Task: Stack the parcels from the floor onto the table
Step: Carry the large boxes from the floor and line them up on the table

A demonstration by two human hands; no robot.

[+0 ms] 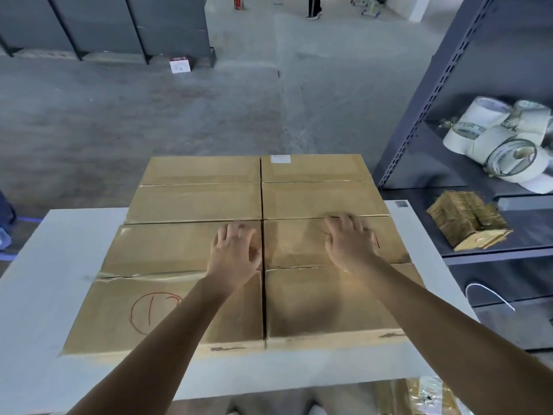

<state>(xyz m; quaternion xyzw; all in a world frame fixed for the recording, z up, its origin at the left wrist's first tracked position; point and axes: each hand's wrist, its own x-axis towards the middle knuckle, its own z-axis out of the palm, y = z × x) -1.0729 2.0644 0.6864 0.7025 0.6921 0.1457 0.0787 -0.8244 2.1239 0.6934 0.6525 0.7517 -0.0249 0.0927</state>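
Brown cardboard parcels lie side by side on the white table [57,253], their tops level. The near left parcel [143,298] bears a red circle mark. The near right parcel [323,301] touches it along a dark seam. Behind them lie a far left parcel [197,187] and a far right parcel [320,184]. My left hand [235,254] rests flat on the near left parcel beside the seam, fingers spread. My right hand [350,241] lies flat on the near right parcel, fingers apart. Neither hand holds anything.
A grey metal shelf [425,115] stands to the right with white tape rolls [502,142] and a bundle of brown paper [466,220]. More wrapped cardboard [419,396] shows under the table's near right corner. Grey cabinets [119,25] line the far wall across the concrete floor.
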